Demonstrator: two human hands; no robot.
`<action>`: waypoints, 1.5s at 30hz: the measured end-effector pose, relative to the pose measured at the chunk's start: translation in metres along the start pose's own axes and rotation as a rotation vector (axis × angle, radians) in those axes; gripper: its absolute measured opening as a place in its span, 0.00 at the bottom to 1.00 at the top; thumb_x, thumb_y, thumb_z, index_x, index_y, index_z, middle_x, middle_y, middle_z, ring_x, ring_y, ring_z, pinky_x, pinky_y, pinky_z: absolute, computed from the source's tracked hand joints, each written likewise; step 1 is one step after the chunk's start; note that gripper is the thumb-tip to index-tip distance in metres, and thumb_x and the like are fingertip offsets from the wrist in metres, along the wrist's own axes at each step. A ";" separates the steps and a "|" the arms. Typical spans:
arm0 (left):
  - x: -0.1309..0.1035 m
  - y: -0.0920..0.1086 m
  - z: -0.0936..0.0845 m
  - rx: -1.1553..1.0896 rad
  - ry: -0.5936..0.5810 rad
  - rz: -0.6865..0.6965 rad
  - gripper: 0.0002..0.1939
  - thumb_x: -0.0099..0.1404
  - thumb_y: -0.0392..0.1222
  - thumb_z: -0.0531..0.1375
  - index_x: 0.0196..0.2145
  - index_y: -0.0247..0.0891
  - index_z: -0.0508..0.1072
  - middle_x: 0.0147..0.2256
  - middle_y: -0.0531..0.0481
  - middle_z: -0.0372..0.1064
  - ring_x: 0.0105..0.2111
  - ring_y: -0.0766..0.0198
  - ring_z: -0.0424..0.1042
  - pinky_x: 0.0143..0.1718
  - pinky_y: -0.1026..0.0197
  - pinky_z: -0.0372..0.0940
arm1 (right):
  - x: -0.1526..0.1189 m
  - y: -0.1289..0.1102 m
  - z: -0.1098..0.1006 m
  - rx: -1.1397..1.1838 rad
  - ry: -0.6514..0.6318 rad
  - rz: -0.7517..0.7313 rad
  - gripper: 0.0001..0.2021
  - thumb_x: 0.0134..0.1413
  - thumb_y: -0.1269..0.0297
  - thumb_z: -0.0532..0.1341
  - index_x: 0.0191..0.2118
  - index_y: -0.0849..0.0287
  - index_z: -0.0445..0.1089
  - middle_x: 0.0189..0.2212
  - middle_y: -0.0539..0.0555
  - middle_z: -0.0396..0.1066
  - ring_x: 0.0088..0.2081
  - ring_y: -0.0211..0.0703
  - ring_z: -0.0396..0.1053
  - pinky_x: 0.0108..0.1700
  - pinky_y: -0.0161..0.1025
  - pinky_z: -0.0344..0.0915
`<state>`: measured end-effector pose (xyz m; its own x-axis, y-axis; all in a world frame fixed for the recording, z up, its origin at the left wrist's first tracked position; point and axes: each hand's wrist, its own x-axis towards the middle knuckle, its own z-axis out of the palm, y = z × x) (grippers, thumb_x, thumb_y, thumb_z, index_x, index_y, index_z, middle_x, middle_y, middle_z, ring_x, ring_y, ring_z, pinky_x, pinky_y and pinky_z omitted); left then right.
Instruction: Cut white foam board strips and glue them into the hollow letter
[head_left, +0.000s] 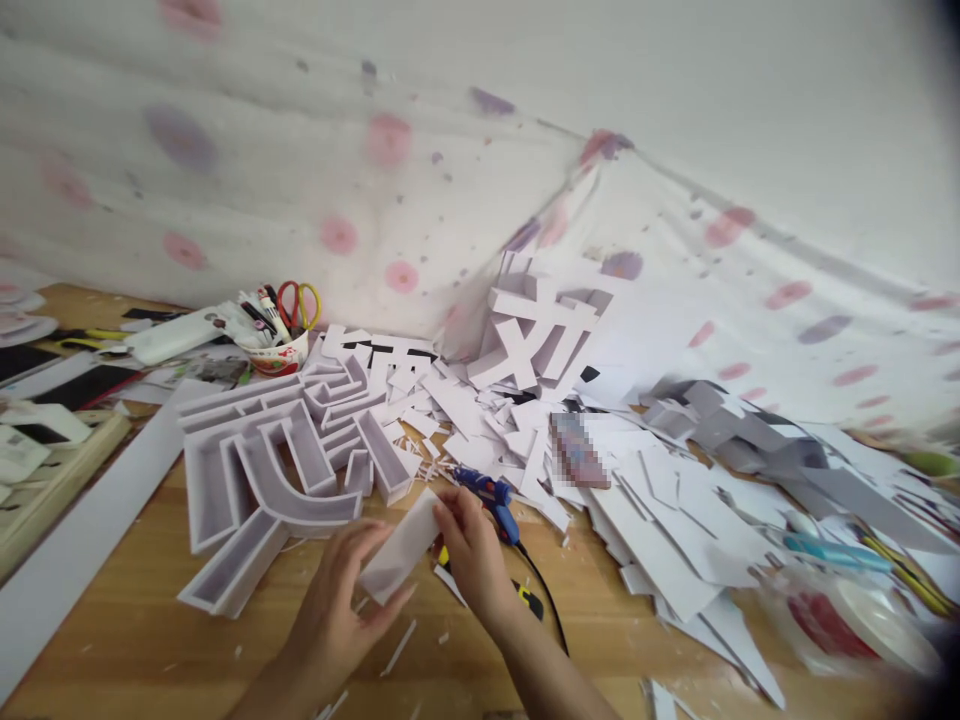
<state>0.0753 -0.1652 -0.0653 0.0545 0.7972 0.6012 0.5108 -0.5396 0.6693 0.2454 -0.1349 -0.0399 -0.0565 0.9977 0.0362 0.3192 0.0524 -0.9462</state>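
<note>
Finger-pinched by the left hand [334, 600] at eight o'clock, right hand [476, 560] at two, the white strip [403, 547] is best held lightly.

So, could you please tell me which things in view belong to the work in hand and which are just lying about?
Likely in use:
white strip, held in the left hand and right hand
hollow white character, beyond the left hand
blue glue gun, beyond the right hand

Apparently just lying about:
pen cup
white scraps
plastic-wrapped roll, far right
</note>
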 end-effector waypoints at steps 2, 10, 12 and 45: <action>0.006 0.006 -0.004 -0.185 -0.034 -0.320 0.22 0.56 0.46 0.61 0.48 0.40 0.66 0.39 0.45 0.72 0.35 0.59 0.73 0.34 0.60 0.68 | 0.006 -0.008 0.009 0.165 0.004 -0.001 0.12 0.58 0.54 0.51 0.35 0.57 0.62 0.22 0.47 0.63 0.21 0.35 0.62 0.24 0.32 0.62; 0.029 0.017 -0.022 -0.502 -0.231 -0.811 0.18 0.48 0.55 0.63 0.29 0.37 0.74 0.24 0.52 0.72 0.24 0.64 0.67 0.24 0.66 0.61 | 0.014 -0.019 0.021 0.507 -0.009 0.127 0.19 0.44 0.46 0.62 0.29 0.57 0.60 0.18 0.42 0.59 0.18 0.31 0.59 0.19 0.30 0.60; 0.031 0.017 -0.022 -0.529 -0.232 -0.808 0.18 0.48 0.55 0.63 0.29 0.37 0.75 0.26 0.51 0.74 0.25 0.63 0.68 0.26 0.65 0.62 | 0.015 -0.015 0.023 0.576 -0.029 0.181 0.18 0.43 0.48 0.63 0.29 0.58 0.61 0.18 0.42 0.58 0.17 0.31 0.58 0.18 0.29 0.59; 0.039 0.019 -0.014 -0.433 0.030 -0.731 0.21 0.50 0.62 0.60 0.25 0.40 0.68 0.24 0.52 0.71 0.32 0.58 0.72 0.34 0.60 0.66 | -0.004 -0.036 0.018 -0.209 -0.222 -0.224 0.09 0.51 0.70 0.59 0.41 0.58 0.68 0.31 0.50 0.72 0.31 0.38 0.70 0.35 0.33 0.64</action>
<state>0.0751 -0.1481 -0.0234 -0.1876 0.9814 -0.0400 0.0354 0.0474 0.9982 0.2170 -0.1419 -0.0120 -0.3429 0.9284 0.1429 0.4607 0.2988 -0.8358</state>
